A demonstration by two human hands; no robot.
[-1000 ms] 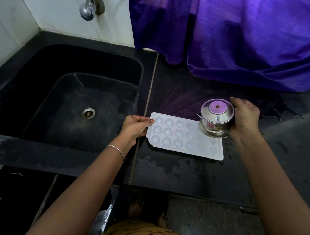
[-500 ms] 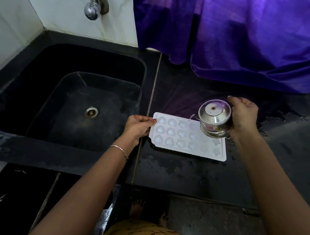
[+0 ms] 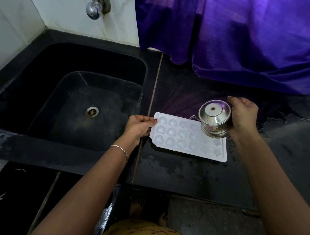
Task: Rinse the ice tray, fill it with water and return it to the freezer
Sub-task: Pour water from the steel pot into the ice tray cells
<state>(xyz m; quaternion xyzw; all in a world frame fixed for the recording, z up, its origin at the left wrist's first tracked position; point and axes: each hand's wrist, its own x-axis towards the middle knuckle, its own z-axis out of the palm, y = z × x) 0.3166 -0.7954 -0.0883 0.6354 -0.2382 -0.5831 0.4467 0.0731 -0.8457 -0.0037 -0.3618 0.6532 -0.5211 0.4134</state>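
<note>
The black stone counter (image 3: 183,172) is carrying everything, with the black sink (image 3: 99,64) sunk into its left part and a purple cloth (image 3: 244,41) hanging well to the right of the sink and behind it.

The white ice tray (image 3: 188,151) is lying flat on the counter just to the right of the sink. Its long axis is running straight away from the sink, with one short end nearly reaching the sink's right rim.

The left hand (image 3: 139,127) is pinching that sink-side short end, thumb on top and fingers curled underneath, and seems to be steadying the tray. The right hand (image 3: 244,118) is hovering over the end farthest from the sink, its fingers wrapping round a small steel pot (image 3: 214,118).

The pot is tipping its mouth toward the sink, so its base is facing the camera above the tray's far cells. Something thin is showing at its low edge, but whether it is a lip or a thread of water is hard to tell.

The wall tap (image 3: 93,8) is sitting above the sink's back rim, with nothing running from it.

Filling appears to be under way. The pour will probably be travelling along the long axis toward the sink, so the right hand is the one to move while the left is anchoring. How many cells are holding water is unclear.
</note>
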